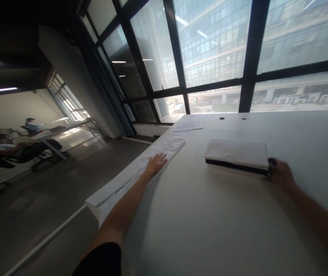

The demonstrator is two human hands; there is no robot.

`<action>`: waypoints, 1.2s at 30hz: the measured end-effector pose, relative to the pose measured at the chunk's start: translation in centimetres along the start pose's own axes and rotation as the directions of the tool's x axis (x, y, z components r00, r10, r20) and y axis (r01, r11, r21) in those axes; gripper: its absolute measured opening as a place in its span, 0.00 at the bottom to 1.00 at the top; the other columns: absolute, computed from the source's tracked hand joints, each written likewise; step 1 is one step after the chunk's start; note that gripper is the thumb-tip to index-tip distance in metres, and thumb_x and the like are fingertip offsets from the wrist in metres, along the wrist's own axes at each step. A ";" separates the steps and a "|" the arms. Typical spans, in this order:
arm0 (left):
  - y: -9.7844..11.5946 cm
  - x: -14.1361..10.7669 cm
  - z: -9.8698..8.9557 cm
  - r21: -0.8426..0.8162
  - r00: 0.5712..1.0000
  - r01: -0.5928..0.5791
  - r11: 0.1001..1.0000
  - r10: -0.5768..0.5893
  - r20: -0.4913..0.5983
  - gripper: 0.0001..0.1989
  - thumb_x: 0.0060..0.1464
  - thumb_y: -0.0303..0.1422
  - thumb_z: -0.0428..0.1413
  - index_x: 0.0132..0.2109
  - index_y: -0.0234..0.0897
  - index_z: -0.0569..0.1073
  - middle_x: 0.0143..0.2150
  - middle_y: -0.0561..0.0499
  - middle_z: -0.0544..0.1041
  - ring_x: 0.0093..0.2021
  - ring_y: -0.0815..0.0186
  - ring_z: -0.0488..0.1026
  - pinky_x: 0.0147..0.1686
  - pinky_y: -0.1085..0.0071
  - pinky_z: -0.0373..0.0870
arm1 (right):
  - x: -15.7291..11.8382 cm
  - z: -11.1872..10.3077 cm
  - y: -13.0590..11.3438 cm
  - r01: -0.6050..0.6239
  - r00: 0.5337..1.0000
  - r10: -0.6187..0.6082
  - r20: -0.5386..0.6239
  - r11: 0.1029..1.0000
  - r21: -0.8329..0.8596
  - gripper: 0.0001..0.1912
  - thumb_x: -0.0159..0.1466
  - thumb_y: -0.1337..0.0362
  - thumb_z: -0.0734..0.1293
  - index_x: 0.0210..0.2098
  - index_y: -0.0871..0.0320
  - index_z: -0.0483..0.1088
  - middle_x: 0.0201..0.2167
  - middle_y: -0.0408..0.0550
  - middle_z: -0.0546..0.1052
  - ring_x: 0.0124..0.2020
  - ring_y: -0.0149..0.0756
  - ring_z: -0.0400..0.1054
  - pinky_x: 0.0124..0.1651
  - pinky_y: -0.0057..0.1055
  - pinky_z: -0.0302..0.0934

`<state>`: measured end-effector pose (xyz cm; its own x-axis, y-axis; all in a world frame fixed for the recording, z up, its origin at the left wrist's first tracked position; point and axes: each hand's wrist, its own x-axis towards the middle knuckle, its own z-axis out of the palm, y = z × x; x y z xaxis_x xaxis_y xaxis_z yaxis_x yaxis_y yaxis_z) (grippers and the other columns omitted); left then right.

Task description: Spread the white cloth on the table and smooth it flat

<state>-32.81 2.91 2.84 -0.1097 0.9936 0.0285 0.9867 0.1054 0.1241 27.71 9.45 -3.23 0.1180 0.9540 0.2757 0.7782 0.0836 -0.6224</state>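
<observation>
1. My left hand (156, 164) lies palm down, fingers slightly apart, on a long white cloth (133, 174).
2. That cloth runs along the table's left edge, reaching past my left fingertips on the far side and back beside my forearm.
3. Beyond those fingertips, past the cloth's far end, lie some paper sheets (189, 124).
4. Well to the right of my left fingers sits a folded white bundle (237, 152), with a black layer (235, 166) showing along its near side.
5. My right hand (281, 173) is at the bundle's right end, fingers curled against it; I cannot tell whether they are clamped on it.
6. Between my two hands and nearer to me spreads the bare white table (192, 218).
7. Farther out than all my fingers stand tall windows (214, 42).
</observation>
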 end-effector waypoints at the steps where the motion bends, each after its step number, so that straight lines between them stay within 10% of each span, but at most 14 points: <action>1: 0.0 0.4 -0.3 -0.015 1.000 0.006 1.000 -0.006 -0.004 0.28 0.71 0.50 0.40 0.72 0.47 0.60 0.75 0.46 0.55 0.75 0.49 0.47 0.68 0.42 0.44 | 0.0 -0.1 -0.2 -0.010 1.000 0.010 -0.004 1.000 -0.005 0.24 0.64 0.57 0.55 0.46 0.61 0.78 0.40 0.62 0.81 0.38 0.51 0.74 0.34 0.37 0.60; 5: 2.0 2.1 -1.5 -0.060 0.999 0.014 0.998 -0.017 -0.048 0.28 0.70 0.46 0.45 0.70 0.37 0.62 0.74 0.38 0.57 0.74 0.44 0.49 0.67 0.40 0.45 | -0.1 -0.2 -0.9 -0.023 0.999 0.024 -0.030 1.000 0.014 0.23 0.63 0.60 0.57 0.47 0.63 0.78 0.40 0.61 0.81 0.39 0.47 0.75 0.35 0.33 0.60; 8: 7.5 2.7 -1.9 -0.105 0.982 -0.113 0.988 0.095 -0.161 0.33 0.69 0.48 0.47 0.73 0.35 0.57 0.75 0.36 0.53 0.74 0.46 0.47 0.69 0.46 0.46 | -0.2 -0.1 -1.3 -0.026 0.999 0.028 -0.041 0.999 0.042 0.23 0.62 0.60 0.57 0.46 0.64 0.79 0.40 0.61 0.82 0.37 0.46 0.75 0.33 0.33 0.59; 12: 18.4 1.7 -1.6 -0.140 0.770 -0.621 0.771 0.568 -0.291 0.40 0.65 0.54 0.51 0.75 0.41 0.50 0.76 0.42 0.53 0.75 0.54 0.47 0.72 0.55 0.46 | -0.3 -0.3 -1.7 -0.012 0.999 0.014 -0.035 0.998 0.058 0.25 0.63 0.58 0.55 0.45 0.64 0.79 0.39 0.61 0.82 0.37 0.47 0.75 0.33 0.32 0.59; 15: 24.9 1.0 -1.1 -0.103 0.643 -0.762 0.640 0.727 -0.240 0.39 0.63 0.54 0.55 0.75 0.47 0.53 0.76 0.46 0.52 0.76 0.52 0.45 0.72 0.52 0.45 | -0.3 -0.5 -2.0 0.006 0.999 -0.004 -0.032 0.998 0.058 0.25 0.63 0.59 0.55 0.43 0.64 0.79 0.40 0.62 0.82 0.39 0.47 0.75 0.34 0.33 0.60; 18: 27.9 1.6 -0.6 -0.074 0.604 -0.792 0.606 0.762 -0.232 0.29 0.67 0.46 0.54 0.71 0.49 0.62 0.73 0.48 0.60 0.73 0.56 0.54 0.70 0.58 0.53 | -0.4 -0.6 -2.3 0.011 0.999 -0.009 -0.033 0.998 0.069 0.23 0.63 0.60 0.56 0.43 0.63 0.79 0.40 0.61 0.82 0.40 0.47 0.76 0.36 0.32 0.61; 22: 28.5 3.0 -0.5 -0.063 0.625 -0.771 0.634 0.735 -0.262 0.20 0.70 0.41 0.49 0.65 0.49 0.70 0.66 0.51 0.71 0.66 0.60 0.67 0.63 0.64 0.64 | -0.3 -0.4 -2.1 0.005 1.000 -0.003 -0.026 0.999 0.051 0.23 0.63 0.60 0.56 0.44 0.63 0.78 0.40 0.61 0.82 0.39 0.47 0.76 0.35 0.33 0.61; 29: 27.7 5.8 -5.7 -0.293 0.833 -0.493 0.819 0.348 -0.429 0.22 0.71 0.43 0.45 0.41 0.36 0.79 0.39 0.42 0.82 0.41 0.55 0.78 0.45 0.62 0.70 | -0.1 -0.1 -1.6 0.024 0.999 -0.023 -0.040 0.999 0.031 0.25 0.64 0.57 0.55 0.46 0.62 0.78 0.40 0.60 0.82 0.41 0.47 0.76 0.35 0.32 0.62; 36: 14.7 10.0 -15.3 -0.651 0.871 -0.260 0.713 -0.118 -0.477 0.21 0.69 0.41 0.50 0.42 0.25 0.77 0.34 0.43 0.79 0.36 0.60 0.75 0.40 0.65 0.69 | -0.2 -0.2 -1.9 0.026 0.999 -0.024 -0.044 0.999 0.029 0.23 0.65 0.58 0.55 0.44 0.60 0.78 0.39 0.59 0.82 0.39 0.47 0.76 0.35 0.33 0.61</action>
<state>-21.25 13.74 20.08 -0.2693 0.8332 0.4830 0.6540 -0.2100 0.7267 26.36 9.01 -1.95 0.1262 0.9380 0.3229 0.7627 0.1165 -0.6362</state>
